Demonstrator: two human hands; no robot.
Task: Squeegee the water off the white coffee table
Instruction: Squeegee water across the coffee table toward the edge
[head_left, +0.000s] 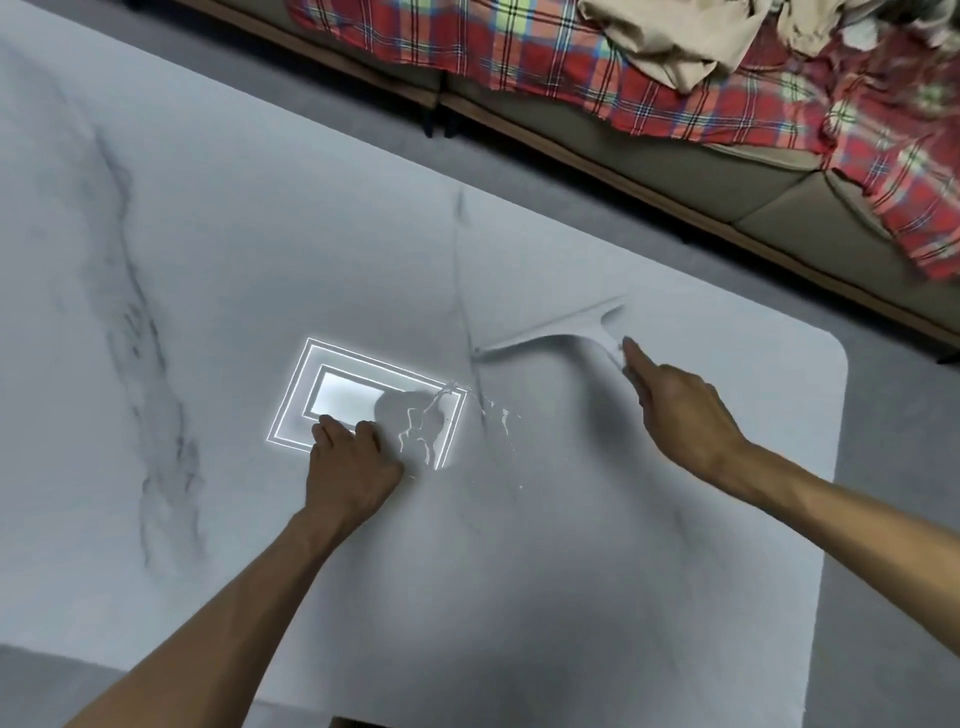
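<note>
Spanning most of the view: white coffee table (260, 260), glossy marble-look top with grey veining and a rounded far-right corner; near edge cut off at the bottom. Mirrored in the sheen, a rectangular ceiling light reflection (358, 400), bright concentric frames. Pooled at the centre, just right of that reflection: water (431, 426), thin irregular rivulets and scattered droplets, outline hard to trace against the gloss. Lying beyond the water, blade edge down on the tabletop: white squeegee (561, 332), long slim blade with a short T-shaped handle, motion-blurred. Wrapped around the handle: right hand (675, 405), fingers closed on it, index finger extended along the neck; most of the handle hidden inside the grip. Resting flat on the table at the edge of the puddle: left hand (348, 457), fingers loosely curled, holding nothing. Beyond the table: grey floor (649, 228), sofa (675, 150) with taupe cushions, draped red plaid blanket (519, 57), crumpled beige cloth (670, 36), cropped at the top.
</note>
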